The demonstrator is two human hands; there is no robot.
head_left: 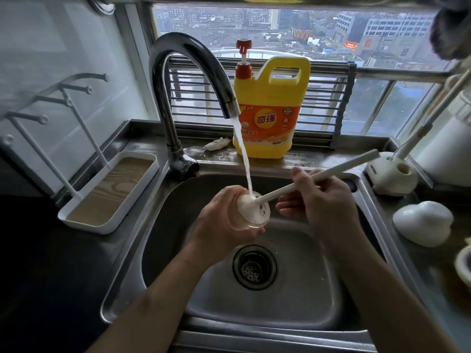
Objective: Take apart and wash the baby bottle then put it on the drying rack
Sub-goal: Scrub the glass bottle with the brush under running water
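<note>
A person's left hand (219, 220) is gripping a clear, amber-tinted baby bottle (260, 217) over the middle of a steel sink (293, 301), fingers curling round its body and its open mouth tilting up and to the right. The right hand (326, 200) is pinching the long white handle of a bottle brush (318, 174), whose pale foam head is sitting in the bottle's mouth. The handle is slanting up toward the far right.

A stream of water (243, 154) is pouring from the curved chrome faucet (191, 72) and landing on the brush head at the bottle's opening. The round drain (254, 267) is lying just near of the bottle, in the floor of the basin.

On the steel surface (318, 159) behind the sink, a yellow detergent jug (272, 110) with a red pump and an orange label is standing against the window, just right of the faucet's spout. A small crumpled white scrap (216, 144) is lying beside its base.

At the left of the sink, the drying rack (130, 200), a white tray with a wood-grain floor and white pegs rising from it, is waiting with nothing on its pegs. At the far right, a cream brush holder (392, 174) is carrying another white-handled tool, and a rounded white object (423, 225) is resting nearer on the right side of the surface; what it is cannot be told. City buildings are showing through the window.
</note>
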